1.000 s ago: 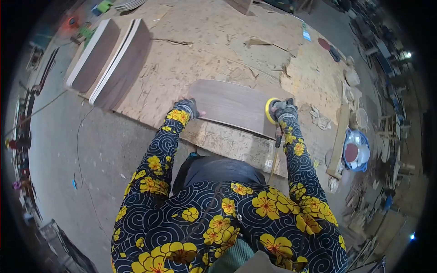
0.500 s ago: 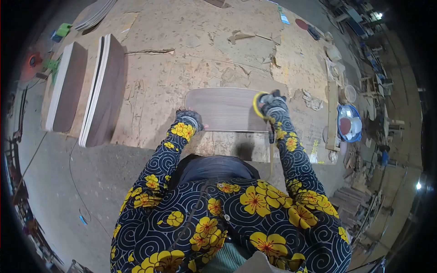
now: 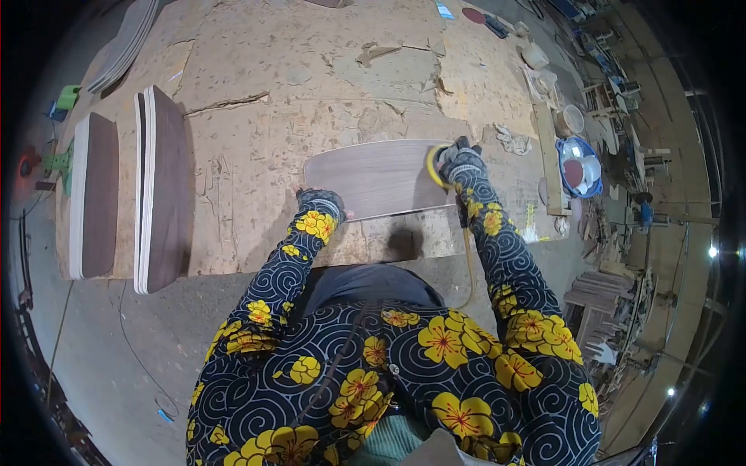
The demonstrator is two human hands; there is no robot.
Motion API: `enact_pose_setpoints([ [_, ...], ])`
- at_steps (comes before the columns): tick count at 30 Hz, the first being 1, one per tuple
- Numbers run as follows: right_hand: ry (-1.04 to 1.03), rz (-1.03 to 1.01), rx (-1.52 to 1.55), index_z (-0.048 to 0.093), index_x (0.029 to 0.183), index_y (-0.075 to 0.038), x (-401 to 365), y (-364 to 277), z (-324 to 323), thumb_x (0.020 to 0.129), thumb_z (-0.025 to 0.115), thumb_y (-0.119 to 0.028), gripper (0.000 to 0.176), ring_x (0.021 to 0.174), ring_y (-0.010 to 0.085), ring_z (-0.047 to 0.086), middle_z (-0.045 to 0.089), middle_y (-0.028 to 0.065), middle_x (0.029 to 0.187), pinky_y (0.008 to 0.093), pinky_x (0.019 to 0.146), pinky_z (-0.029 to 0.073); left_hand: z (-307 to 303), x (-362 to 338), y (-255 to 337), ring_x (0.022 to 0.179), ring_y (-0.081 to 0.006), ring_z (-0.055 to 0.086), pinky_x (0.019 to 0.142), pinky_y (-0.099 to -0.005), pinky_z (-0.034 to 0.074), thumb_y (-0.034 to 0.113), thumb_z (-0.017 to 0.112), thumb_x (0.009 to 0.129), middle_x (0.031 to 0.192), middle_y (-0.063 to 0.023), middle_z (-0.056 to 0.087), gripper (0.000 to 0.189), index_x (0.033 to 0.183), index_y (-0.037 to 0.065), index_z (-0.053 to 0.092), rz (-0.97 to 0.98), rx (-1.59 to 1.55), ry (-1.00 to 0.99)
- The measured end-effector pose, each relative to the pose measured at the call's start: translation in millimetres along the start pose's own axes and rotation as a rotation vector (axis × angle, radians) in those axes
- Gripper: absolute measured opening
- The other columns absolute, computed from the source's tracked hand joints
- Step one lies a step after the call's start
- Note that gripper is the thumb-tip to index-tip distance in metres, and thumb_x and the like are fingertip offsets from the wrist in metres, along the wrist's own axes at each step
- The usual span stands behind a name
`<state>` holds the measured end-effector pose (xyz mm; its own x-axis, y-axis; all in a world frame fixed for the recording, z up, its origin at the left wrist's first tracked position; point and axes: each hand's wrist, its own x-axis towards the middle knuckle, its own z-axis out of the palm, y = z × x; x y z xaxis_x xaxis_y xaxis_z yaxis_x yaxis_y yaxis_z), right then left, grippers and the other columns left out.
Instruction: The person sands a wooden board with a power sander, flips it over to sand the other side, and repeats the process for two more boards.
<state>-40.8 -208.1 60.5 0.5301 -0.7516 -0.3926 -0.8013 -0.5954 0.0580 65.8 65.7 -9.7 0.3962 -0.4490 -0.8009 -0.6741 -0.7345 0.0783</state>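
A curved-end wooden board [image 3: 377, 177] with brown grain lies flat on the cardboard-covered table before me. My left hand [image 3: 322, 203], in a dark glove, grips the board's near left corner, with the bare thumb tip showing at its edge. At the opposite end, my gloved right hand [image 3: 464, 161] is closed over a disc sander with a yellow rim [image 3: 433, 167], which rests at the board's right end. A thin tan hose [image 3: 470, 268] hangs down below the right forearm.
On the left, stacked boards [image 3: 163, 186] and another stack [image 3: 97, 194] stand on the table, with thin curved sheets [image 3: 128, 43] farther back. A crumpled rag [image 3: 513, 140] lies to the right. Beyond it are a wooden strip [image 3: 550, 167] and a blue basin [image 3: 566, 146] holding discs.
The view has turned a little, so the left stacks sit lower and the board looks tilted. Both hands keep their hold, with the sander still at the board's right end.
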Motion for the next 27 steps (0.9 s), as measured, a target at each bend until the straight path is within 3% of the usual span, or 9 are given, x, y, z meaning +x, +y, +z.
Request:
enact_pose_setpoints([
  [6,-0.024,-0.011,0.053,0.049,0.134,-0.010,-14.0,-13.0,-18.8,0.090,0.057,-0.040,0.054,0.128,0.0408,0.048,0.049,0.0208,0.135,0.0467,0.102,0.046,-0.9,2.9,-0.1,0.146,-0.0336,0.029,0.118,-0.0598,0.013,0.063,0.048,0.093,0.155,-0.0116,0.039,0.068,0.143,0.016,0.051,0.024,-0.044,-0.016],
  [9,-0.018,0.065,0.105,0.042,0.139,-0.013,-18.6,-23.7,-9.4,0.088,0.059,-0.040,0.060,0.126,0.0413,0.052,0.048,0.0275,0.135,0.0460,0.102,0.047,9.1,11.2,-0.8,0.143,-0.0324,0.037,0.116,-0.0573,0.022,0.063,0.049,0.093,0.150,-0.0111,0.046,0.067,0.140,0.016,0.054,0.019,-0.006,0.003],
  [11,-0.005,0.087,0.095,0.043,0.139,-0.013,-2.1,-16.6,-4.1,0.089,0.059,-0.039,0.059,0.126,0.0408,0.053,0.048,0.0259,0.136,0.0460,0.101,0.048,12.7,15.0,-3.7,0.141,-0.0321,0.039,0.115,-0.0567,0.024,0.064,0.049,0.093,0.148,-0.0107,0.049,0.067,0.138,0.016,0.056,0.006,-0.016,0.034],
  [14,0.031,-0.040,-0.144,0.044,0.139,-0.012,65.2,19.2,38.1,0.089,0.058,-0.038,0.058,0.126,0.0399,0.053,0.048,0.0234,0.137,0.0461,0.100,0.049,21.2,26.3,-2.1,0.139,-0.0316,0.043,0.115,-0.0562,0.024,0.064,0.049,0.092,0.146,-0.0094,0.052,0.066,0.135,0.016,0.059,-0.017,-0.014,0.094],
  [15,0.047,-0.069,-0.182,0.044,0.139,-0.012,64.2,17.4,44.1,0.090,0.058,-0.038,0.058,0.126,0.0396,0.053,0.047,0.0226,0.138,0.0461,0.100,0.049,19.5,22.5,-2.2,0.139,-0.0314,0.043,0.115,-0.0561,0.024,0.064,0.049,0.092,0.146,-0.0090,0.052,0.065,0.135,0.016,0.059,-0.011,-0.010,0.099],
  [17,0.041,-0.245,-0.337,0.048,0.136,-0.013,-7.4,-18.1,5.3,0.090,0.057,-0.036,0.052,0.127,0.0376,0.051,0.050,0.0129,0.138,0.0457,0.100,0.049,17.6,11.8,-2.5,0.138,-0.0310,0.043,0.115,-0.0559,0.025,0.064,0.050,0.092,0.145,-0.0081,0.052,0.065,0.136,0.016,0.059,-0.003,-0.002,0.103],
  [20,-0.033,-0.144,-0.029,0.054,0.133,-0.014,-31.8,-45.7,-16.1,0.090,0.057,-0.035,0.047,0.127,0.0385,0.049,0.051,0.0093,0.137,0.0456,0.101,0.048,16.6,29.1,-5.4,0.150,-0.0393,0.015,0.119,-0.0616,0.004,0.067,0.054,0.088,0.160,-0.0141,0.028,0.080,0.149,0.016,0.043,-0.002,-0.112,-0.048],
  [21,0.040,-0.257,-0.128,0.058,0.129,-0.013,-22.3,-41.6,-7.3,0.090,0.058,-0.034,0.044,0.128,0.0396,0.048,0.051,0.0090,0.137,0.0449,0.102,0.047,18.1,31.2,-6.5,0.150,-0.0388,0.016,0.119,-0.0614,0.004,0.067,0.054,0.088,0.160,-0.0141,0.028,0.080,0.149,0.016,0.044,-0.003,-0.113,-0.046],
  [27,0.055,-0.174,-0.220,0.064,0.125,-0.014,17.3,-20.2,7.2,0.089,0.059,-0.030,0.039,0.130,0.0375,0.046,0.051,0.0086,0.136,0.0460,0.103,0.046,15.5,34.9,-3.8,0.149,-0.0372,0.018,0.119,-0.0614,0.005,0.066,0.054,0.088,0.159,-0.0136,0.031,0.079,0.148,0.016,0.044,-0.001,-0.116,-0.061],
])
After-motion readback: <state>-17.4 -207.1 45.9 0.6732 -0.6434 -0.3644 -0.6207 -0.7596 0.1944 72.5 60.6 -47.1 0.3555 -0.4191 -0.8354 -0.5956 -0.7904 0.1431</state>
